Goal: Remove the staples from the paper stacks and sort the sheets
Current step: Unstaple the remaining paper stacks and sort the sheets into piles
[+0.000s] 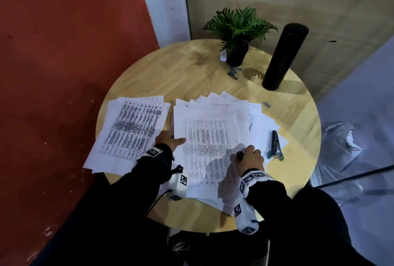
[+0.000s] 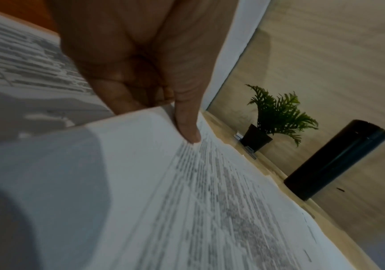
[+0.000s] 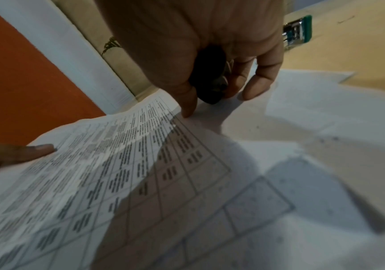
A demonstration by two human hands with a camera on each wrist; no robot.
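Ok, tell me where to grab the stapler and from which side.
Take the stapler across the middle of its long narrow body, thumb on one long side and fingers on the other, coming from above. It lies flat, half on a sheet's corner near the table edge, to the right of the right hand. That hand already holds a small dark thing, so free it first.

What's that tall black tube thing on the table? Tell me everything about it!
The black tube is a tall, smooth, plain cylinder with a flat top, dark all over and faintly shiny. It stands upright at the far side of the round wooden table, beside the small potted plant. A thin seam rings it near the top, like a lid. No hand or paper touches it.
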